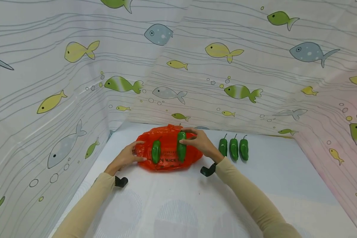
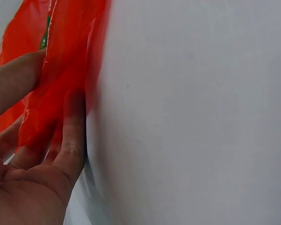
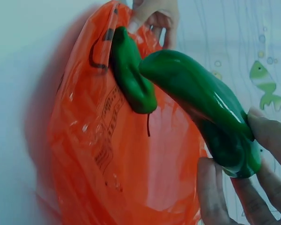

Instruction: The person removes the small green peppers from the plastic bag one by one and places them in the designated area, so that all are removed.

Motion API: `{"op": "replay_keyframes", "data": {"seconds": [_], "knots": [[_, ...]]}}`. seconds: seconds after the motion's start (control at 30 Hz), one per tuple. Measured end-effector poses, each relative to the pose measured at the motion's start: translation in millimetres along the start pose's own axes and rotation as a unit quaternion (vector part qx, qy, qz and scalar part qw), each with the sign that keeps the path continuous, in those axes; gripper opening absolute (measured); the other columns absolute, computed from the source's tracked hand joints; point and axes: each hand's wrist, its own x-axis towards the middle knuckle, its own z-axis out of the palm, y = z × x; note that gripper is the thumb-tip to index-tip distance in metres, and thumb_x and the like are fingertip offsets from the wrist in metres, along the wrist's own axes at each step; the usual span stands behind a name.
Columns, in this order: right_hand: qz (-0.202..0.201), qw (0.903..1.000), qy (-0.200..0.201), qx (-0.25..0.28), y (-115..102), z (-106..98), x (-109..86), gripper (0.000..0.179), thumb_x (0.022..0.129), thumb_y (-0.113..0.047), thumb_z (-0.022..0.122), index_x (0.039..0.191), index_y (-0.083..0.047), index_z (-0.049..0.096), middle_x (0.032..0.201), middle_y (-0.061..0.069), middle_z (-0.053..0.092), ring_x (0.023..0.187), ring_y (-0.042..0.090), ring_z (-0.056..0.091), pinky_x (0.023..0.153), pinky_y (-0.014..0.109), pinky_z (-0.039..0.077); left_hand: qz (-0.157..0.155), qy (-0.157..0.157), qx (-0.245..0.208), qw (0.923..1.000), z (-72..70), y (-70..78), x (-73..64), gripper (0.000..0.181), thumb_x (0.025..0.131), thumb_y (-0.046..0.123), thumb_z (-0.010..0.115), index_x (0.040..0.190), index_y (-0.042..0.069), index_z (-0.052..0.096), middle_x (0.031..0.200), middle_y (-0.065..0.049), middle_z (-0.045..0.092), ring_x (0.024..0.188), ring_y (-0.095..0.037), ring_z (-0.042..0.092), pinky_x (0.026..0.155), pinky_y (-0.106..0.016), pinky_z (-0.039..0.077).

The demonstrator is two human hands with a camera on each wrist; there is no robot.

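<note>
A red plastic bag (image 1: 169, 145) with dark print lies flattened toward the back of the table. My left hand (image 1: 126, 158) grips its left edge; in the left wrist view the thumb is on one side of the red plastic (image 2: 68, 56) and fingers are behind it. One green pepper (image 1: 156, 152) with a thin stem rests on the bag's left part. Over the right part, my right hand (image 1: 200, 142) pinches a second green pepper (image 3: 201, 110) near its stem end, thumb on one side and fingers on the other. That pepper is raised above the bag in the right wrist view.
Three more green peppers (image 1: 233, 149) stand in a row right of the bag, stems pointing away, close to my right forearm. Fish-patterned sheets (image 1: 196, 82) wall the white table (image 1: 178, 201) at the back and sides. Each wrist wears a black strap mount (image 1: 208, 170).
</note>
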Motion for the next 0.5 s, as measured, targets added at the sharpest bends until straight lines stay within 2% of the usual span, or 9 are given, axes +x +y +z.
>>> {"op": "replay_keyframes", "data": {"seconds": [0.2,0.37,0.5], "knots": [[-0.021,0.999,-0.008,0.039,5.9,-7.0,-3.1,0.062,0.088,-0.024,0.085,0.144,-0.017,0.06,0.133,0.007,0.063,0.11,0.033,0.063,0.098,0.052,0.054,-0.005,-0.001,0.002,1.0,1.0,-0.3,-0.6,0.087,0.084,0.017,0.087,0.157,0.012,0.039,0.157,-0.026,0.037,0.141,-0.048,0.038,0.113,-0.061,0.038],[-0.024,0.9983,-0.006,0.053,10.2,-13.3,-5.5,0.061,0.088,-0.022,0.085,0.143,-0.018,0.06,0.132,0.015,0.062,0.106,0.036,0.062,0.099,0.059,0.052,0.0,-0.001,0.005,1.0,1.2,-0.4,-0.5,0.088,0.084,0.018,0.087,0.157,0.012,0.038,0.156,-0.028,0.037,0.14,-0.049,0.038,0.112,-0.061,0.038],[-0.026,0.9982,0.0,0.053,10.3,-20.6,-9.8,0.06,0.089,-0.021,0.084,0.143,-0.017,0.06,0.137,0.012,0.06,0.105,0.036,0.063,0.099,0.059,0.051,0.002,0.0,0.005,1.0,0.9,1.3,-1.4,0.088,0.084,0.018,0.087,0.157,0.012,0.039,0.155,-0.027,0.039,0.139,-0.048,0.04,0.111,-0.06,0.04]]}}
